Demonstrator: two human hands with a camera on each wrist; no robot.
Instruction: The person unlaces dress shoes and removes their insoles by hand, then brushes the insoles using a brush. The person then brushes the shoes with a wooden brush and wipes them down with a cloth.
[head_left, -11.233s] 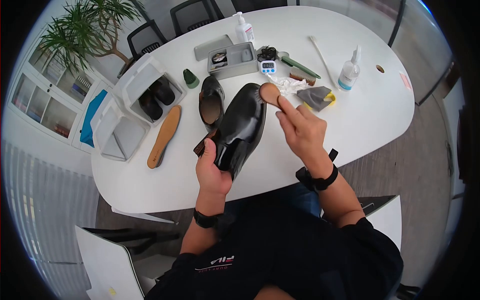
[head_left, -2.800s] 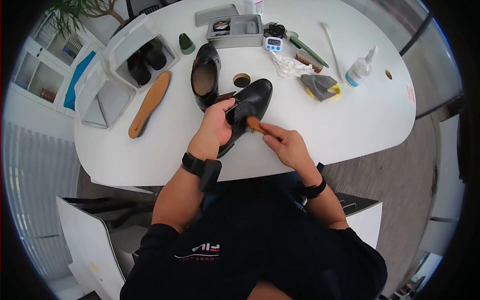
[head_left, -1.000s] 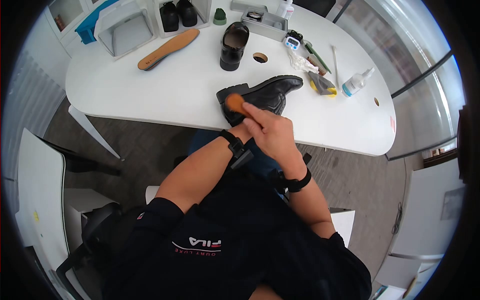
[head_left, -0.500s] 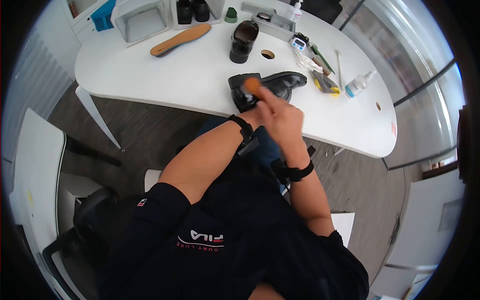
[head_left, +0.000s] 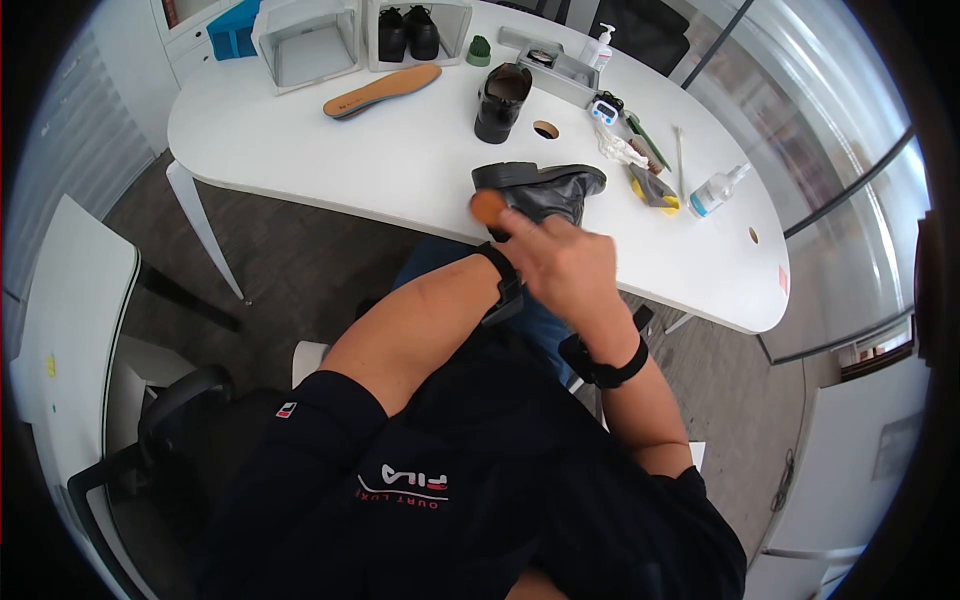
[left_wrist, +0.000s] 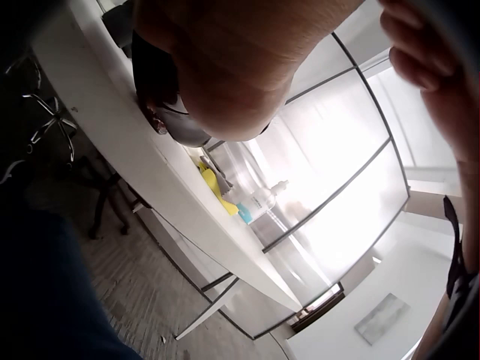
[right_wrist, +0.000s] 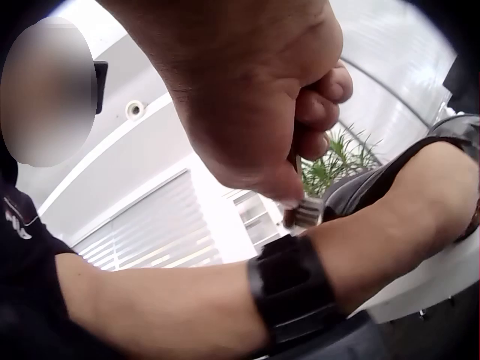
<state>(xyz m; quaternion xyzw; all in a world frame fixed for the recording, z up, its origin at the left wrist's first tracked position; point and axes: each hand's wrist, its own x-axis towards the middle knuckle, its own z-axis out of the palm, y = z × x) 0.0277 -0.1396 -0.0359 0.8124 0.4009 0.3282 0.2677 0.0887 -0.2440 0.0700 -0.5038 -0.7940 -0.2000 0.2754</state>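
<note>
My right hand [head_left: 565, 265] grips the handle of a small shoe brush with a round wooden head [head_left: 489, 208]; its pale bristles [right_wrist: 307, 213] show in the right wrist view. The brush head is over the heel end of a black leather shoe [head_left: 560, 190]. This shoe is tipped on its side near the table's front edge, toe to the right and sole turned away from me. My left hand [left_wrist: 232, 82] holds the shoe from the near side. In the head view the right hand covers most of it, and its fingertips are hidden.
The other black shoe [head_left: 498, 112] stands beyond, near a table hole [head_left: 545, 130]. An insole [head_left: 385, 90] and plastic shoe boxes [head_left: 310, 50] lie back left. At the right are a metal tin [head_left: 560, 85], timer [head_left: 604, 112], grey cloth [head_left: 652, 186] and spray bottle [head_left: 714, 194].
Since the earliest frame, the shoe has turned from toe-away to lying sideways, toe right. The brush has gone from toe to heel and, in the last second, flicked up and back down.
</note>
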